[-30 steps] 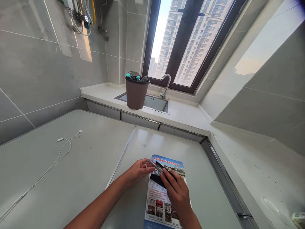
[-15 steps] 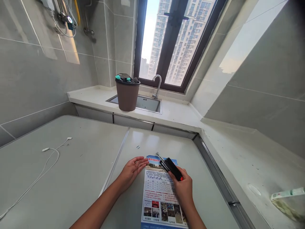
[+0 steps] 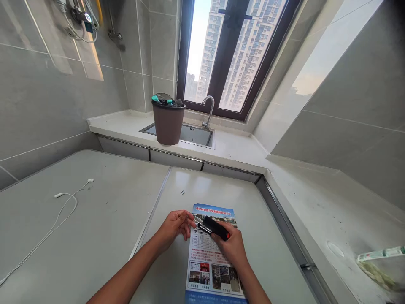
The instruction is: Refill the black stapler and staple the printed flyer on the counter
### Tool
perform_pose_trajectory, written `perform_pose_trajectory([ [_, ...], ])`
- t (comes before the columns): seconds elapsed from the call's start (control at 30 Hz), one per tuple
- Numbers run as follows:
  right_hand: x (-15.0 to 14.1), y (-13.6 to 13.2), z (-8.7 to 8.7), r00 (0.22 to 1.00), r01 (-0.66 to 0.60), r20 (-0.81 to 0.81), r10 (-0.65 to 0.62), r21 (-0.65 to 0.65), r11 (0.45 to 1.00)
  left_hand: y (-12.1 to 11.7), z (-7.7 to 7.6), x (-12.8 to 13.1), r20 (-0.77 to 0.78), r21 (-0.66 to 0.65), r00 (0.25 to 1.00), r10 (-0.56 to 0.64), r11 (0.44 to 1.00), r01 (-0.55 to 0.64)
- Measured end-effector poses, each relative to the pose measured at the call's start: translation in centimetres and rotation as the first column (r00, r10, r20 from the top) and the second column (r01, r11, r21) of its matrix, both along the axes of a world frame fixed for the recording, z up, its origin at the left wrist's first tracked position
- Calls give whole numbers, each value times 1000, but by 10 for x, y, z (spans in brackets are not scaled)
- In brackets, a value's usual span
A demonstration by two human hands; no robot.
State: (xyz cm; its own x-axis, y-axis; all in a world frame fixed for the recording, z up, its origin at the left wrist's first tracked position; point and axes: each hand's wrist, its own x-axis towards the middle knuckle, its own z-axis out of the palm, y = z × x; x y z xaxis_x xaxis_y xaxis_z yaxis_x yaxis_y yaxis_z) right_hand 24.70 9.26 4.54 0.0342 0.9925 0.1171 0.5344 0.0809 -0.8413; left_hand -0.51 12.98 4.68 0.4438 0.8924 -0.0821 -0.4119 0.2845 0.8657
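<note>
Stapler (image 3: 215, 228): black body, silver metal protruding, red detail at rear; positioned over the printed leaflet (image 3: 202, 256). Right hand (image 3: 232, 245) — grasping its rear. Left hand (image 3: 175, 228) — fingers curled at metal end; grip cannot be determined.

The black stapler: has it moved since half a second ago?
Yes: the black stapler in the right hand has shifted left, closer to the tabletop seam.

Tiled room with kitchen fittings. Beyond the fingers (image 3: 185, 231) lie a counter (image 3: 234, 154), an inset sink (image 3: 202, 136) and a curved tap (image 3: 210, 110); farther beyond, a window (image 3: 222, 63) overlooks high-rise buildings (image 3: 249, 46). Up and left of the fingers, the wall (image 3: 63, 101) carries hoses (image 3: 100, 14), seemingly plumbing, partly cropped.
</note>
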Motion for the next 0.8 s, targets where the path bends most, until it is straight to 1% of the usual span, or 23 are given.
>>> perform_pose_trajectory([
  [0.13, -1, 1, 1, 1000, -12, -2, 12, -15, 1000, -3, 3, 3, -16, 18, 998, -59, 998, 59],
  [0.3, 0, 0, 1, 999, -37, 19, 37, -17, 999, -8, 5, 5, -25, 46, 979, -204, 978, 205],
  [0.37, 2, 0, 3, 997, -55, 57, 52, 48, 997, -9, 5, 5, -74, 96, 967, -245, 963, 251],
  [0.43, 6, -2, 6, 990, -79, 126, 56, 183, 980, -10, 5, 5, -134, 155, 956, -263, 947, 282],
  [0.5, 8, -5, 9, 980, -101, 197, 31, 356, 929, -12, 4, 5, -173, 199, 941, -291, 925, 323],
  [0.57, 6, -9, 12, 970, -140, 242, 15, 506, 851, -13, 5, 6, -182, 230, 927, -327, 903, 363],
  [0.63, 1, -15, 13, 956, -221, 287, 53, 591, 776, -16, 5, 7, -168, 268, 921, -351, 883, 385],
  [0.67, -3, -18, 14, 944, -278, 317, 95, 603, 748, -17, 5, 8, -153, 289, 922, -357, 876, 387],
  [0.73, -12, -23, 15, 905, -400, 372, 206, 583, 707, -19, 6, 9, -117, 323, 916, -384, 857, 400],
  [0.8, -20, -27, 17, 870, -483, 382, 311, 538, 691, -21, 6, 11, -84, 344, 901, -426, 836, 427],
])
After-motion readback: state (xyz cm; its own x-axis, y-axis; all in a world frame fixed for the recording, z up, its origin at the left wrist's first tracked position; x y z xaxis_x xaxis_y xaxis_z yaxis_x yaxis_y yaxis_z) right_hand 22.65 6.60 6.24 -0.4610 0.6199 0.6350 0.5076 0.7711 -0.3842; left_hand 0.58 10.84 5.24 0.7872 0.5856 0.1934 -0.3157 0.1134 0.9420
